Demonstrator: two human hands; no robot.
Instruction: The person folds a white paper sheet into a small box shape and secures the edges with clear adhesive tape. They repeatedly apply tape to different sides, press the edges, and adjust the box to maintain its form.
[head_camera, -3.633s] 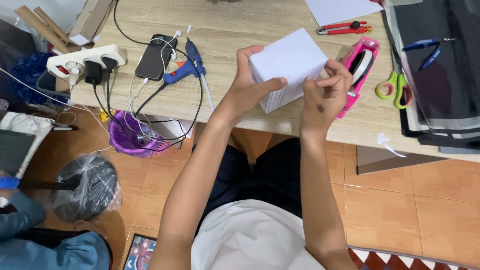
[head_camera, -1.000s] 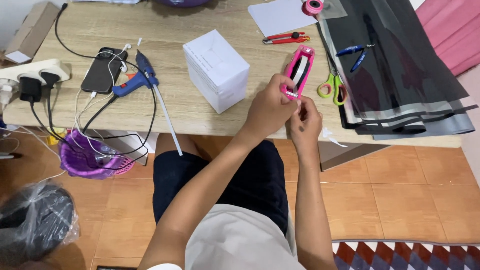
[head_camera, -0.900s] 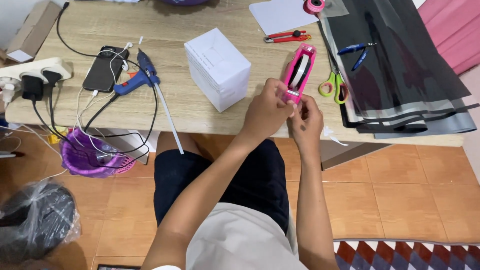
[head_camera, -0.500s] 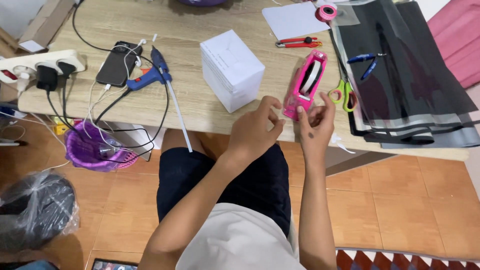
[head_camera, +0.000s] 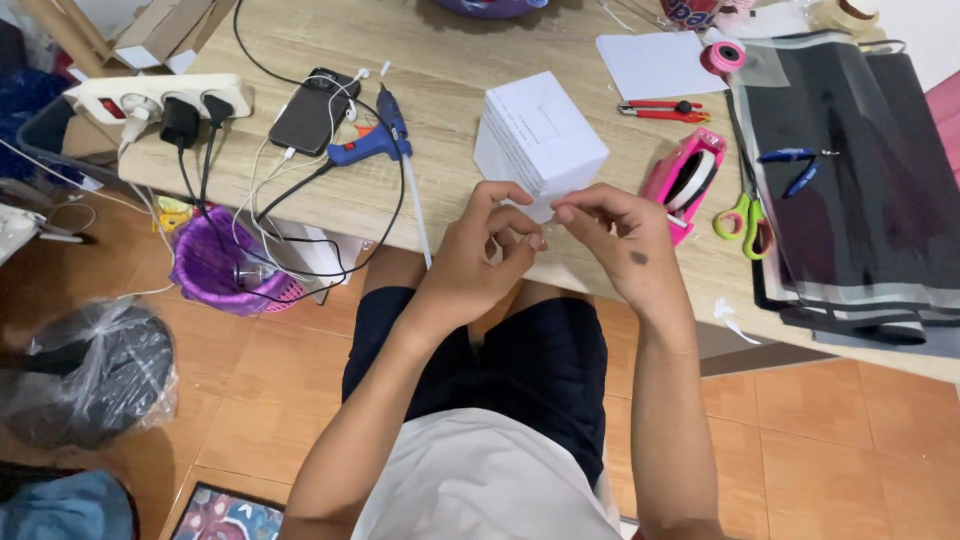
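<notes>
Head view: white box (head_camera: 540, 140) just beyond both hands (head_camera: 555, 245).

The wooden desk (head_camera: 470, 60) carries one white cardboard box (head_camera: 540, 140), one pink tape dispenser (head_camera: 685, 180), one blue glue gun (head_camera: 372, 148), one black phone (head_camera: 310, 110), one white power strip (head_camera: 150, 98), one pair of green-handled scissors (head_camera: 738, 215) and two blue pens (head_camera: 795, 165).

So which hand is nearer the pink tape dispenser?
Right. The right hand is just left of the dispenser; the left hand sits farther left, beyond it.
</notes>
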